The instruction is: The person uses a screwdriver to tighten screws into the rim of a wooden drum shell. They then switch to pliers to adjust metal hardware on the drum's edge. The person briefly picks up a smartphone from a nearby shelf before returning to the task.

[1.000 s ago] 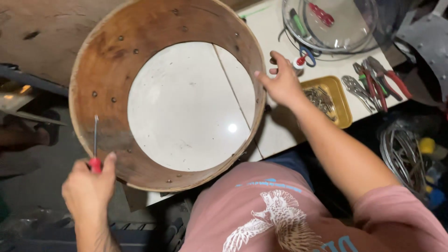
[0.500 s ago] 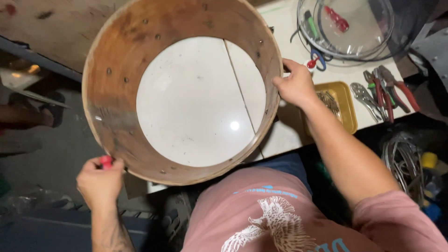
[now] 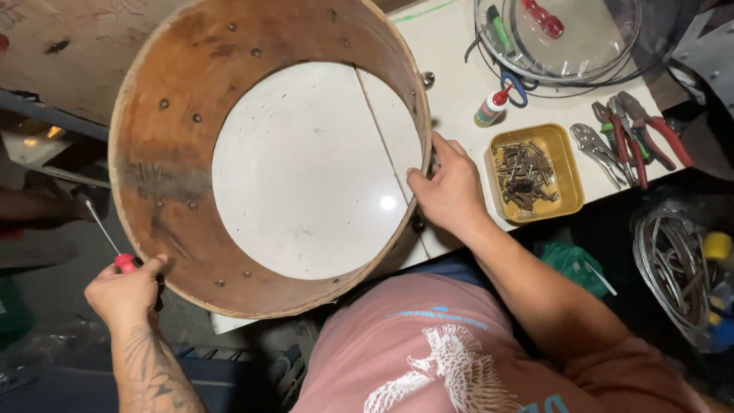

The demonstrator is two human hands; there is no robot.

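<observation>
wooden drum shell (image 3: 164, 183) stands open-end up on white table (image 3: 451, 84), frame centre. right hand (image 3: 451, 191) clamps its rim at 3 o'clock. left hand (image 3: 126, 294) fisted around red-handled screwdriver (image 3: 115, 248) at 8 o'clock, outside the shell.

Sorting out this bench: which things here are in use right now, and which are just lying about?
In use:
- wooden drum shell, steadied by the right hand
- red-handled screwdriver, in the left hand

Lying about:
- yellow tray of screws
- pliers
- glue bottle
- clear drumhead
- wire coil
</observation>
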